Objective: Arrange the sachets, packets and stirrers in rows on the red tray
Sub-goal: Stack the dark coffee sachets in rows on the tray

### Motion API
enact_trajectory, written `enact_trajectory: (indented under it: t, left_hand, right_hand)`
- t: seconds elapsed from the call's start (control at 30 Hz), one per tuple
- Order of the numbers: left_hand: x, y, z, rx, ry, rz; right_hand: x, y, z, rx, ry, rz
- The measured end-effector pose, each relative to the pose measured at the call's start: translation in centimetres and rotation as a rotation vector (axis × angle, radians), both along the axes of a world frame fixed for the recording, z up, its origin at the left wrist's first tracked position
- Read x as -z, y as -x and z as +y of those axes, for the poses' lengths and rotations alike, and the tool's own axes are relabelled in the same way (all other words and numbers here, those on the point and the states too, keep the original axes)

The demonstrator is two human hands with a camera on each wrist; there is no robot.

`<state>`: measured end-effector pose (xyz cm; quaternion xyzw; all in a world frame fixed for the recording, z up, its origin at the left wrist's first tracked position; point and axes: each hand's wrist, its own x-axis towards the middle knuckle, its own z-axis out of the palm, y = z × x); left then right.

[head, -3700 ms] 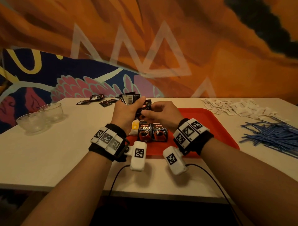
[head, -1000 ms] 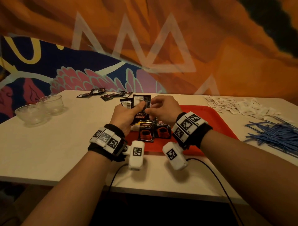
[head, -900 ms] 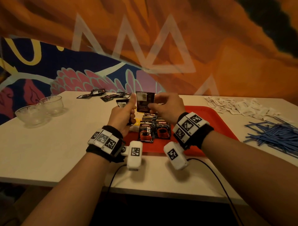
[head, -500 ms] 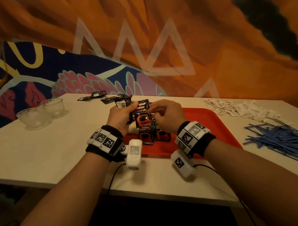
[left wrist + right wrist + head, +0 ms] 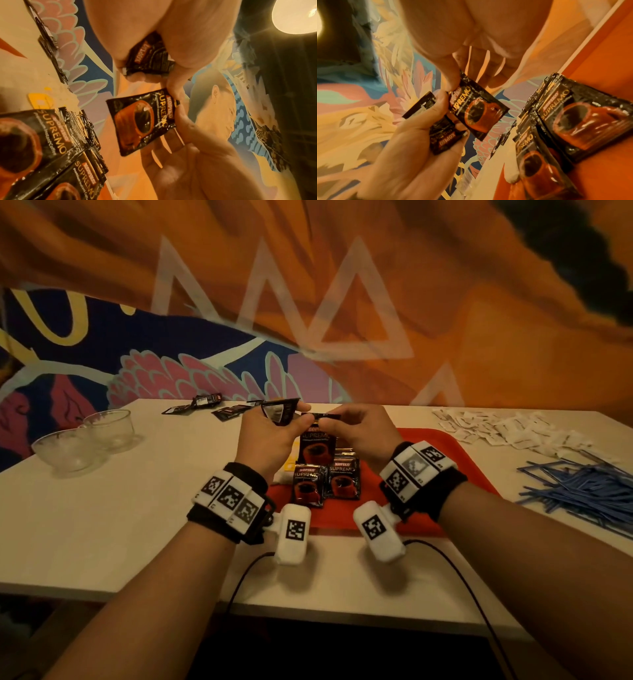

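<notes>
My right hand [image 5: 358, 429] pinches the top edge of a black Kopiko Supremo coffee packet [image 5: 315, 445], which hangs face-forward above the red tray [image 5: 435, 450]. In the right wrist view the packet [image 5: 478, 108] sits between thumb and fingers. My left hand [image 5: 272, 440] grips a small bundle of black packets [image 5: 279, 412] in its palm, and its thumb touches the hanging packet's top corner [image 5: 175, 102]. Two stacks of the same packets [image 5: 308, 486] [image 5: 344, 479] lie side by side at the tray's front left.
White sachets [image 5: 507, 429] are heaped at the back right of the table, blue stirrers [image 5: 589, 487] lie in a pile at the right edge. Two glass bowls [image 5: 68, 450] stand at the left. Loose black packets [image 5: 209, 402] lie at the back. A yellow-and-white sachet [image 5: 286, 470] lies beside the tray.
The packet between my hands was raised with its back toward me, then turned face-forward and lowered a little. Now my right hand holds it by the top edge over the stacks.
</notes>
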<state>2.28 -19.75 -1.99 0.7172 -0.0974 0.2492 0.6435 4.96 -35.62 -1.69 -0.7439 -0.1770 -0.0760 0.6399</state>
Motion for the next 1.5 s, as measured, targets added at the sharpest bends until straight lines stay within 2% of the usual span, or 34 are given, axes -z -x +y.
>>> enact_trajectory:
  t: [0.2, 0.37, 0.5, 0.67, 0.73, 0.93, 1.13, 1.3, 1.5]
  left_hand:
    - [-0.1, -0.1, 0.0, 0.000, 0.055, 0.028]
    - [-0.2, 0.0, -0.2, 0.023, 0.093, 0.050]
    - [-0.3, -0.3, 0.2, 0.032, 0.166, 0.094]
    - [-0.2, -0.3, 0.3, 0.094, 0.205, 0.141]
    - [-0.2, -0.4, 0.3, 0.085, 0.217, 0.138]
    - [0.0, -0.7, 0.4, 0.137, 0.285, 0.237]
    - [-0.2, -0.8, -0.4, 0.091, 0.381, 0.281]
    - [0.4, -1.0, -0.5, 0.073, 0.241, 0.309]
    - [0.2, -0.9, 0.3, 0.009, -0.201, 0.483]
  right_hand:
    - [-0.6, 0.1, -0.1, -0.032, -0.074, 0.076]
    - [-0.6, -0.2, -0.3, 0.037, -0.018, 0.064]
    - [-0.7, 0.2, -0.4, -0.008, -0.007, 0.089]
    - [-0.7, -0.1, -0.7, 0.072, 0.083, 0.039]
    - [-0.8, -0.1, -0.7, 0.043, 0.088, 0.055]
    - [-0.6, -0.1, -0.9, 0.055, 0.321, -0.001]
    - [-0.5, 0.6, -0.8, -0.003, 0.492, -0.001]
    - [-0.5, 0.5, -1.1, -0.021, 0.536, 0.065]
    - [-0.5, 0.4, -2.6, 0.043, 0.654, 0.287]
